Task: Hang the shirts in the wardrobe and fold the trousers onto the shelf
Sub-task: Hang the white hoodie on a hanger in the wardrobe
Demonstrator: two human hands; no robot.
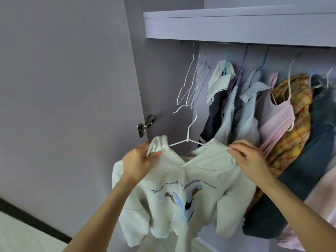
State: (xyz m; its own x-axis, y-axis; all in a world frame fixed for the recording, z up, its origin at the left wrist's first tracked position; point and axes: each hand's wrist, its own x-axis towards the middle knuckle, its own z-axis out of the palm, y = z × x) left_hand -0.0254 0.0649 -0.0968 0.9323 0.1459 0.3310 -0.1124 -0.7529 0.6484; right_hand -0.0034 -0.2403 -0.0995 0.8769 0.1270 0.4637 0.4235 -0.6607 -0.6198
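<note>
A person's 2 hands hold a cream printed shirt (181, 193) at the centre of the frame, in front of an open wardrobe. The left hand (138, 160) has a closed grip, pinching the shirt's left shoulder fabric; the right hand (249, 157) pinches the right shoulder the same way. A white wire hanger (189, 128) sits inside the collar, its arms running left to right between the 2 grips, its hook rising straight up above them. The rail (227, 44) lies in the upper right of the frame, under the shelf (236, 22) (other clothes already hang there). The hook is well below the rail, so the next move probably calls for lifting up and to the right; the right hand is nearer.
</note>
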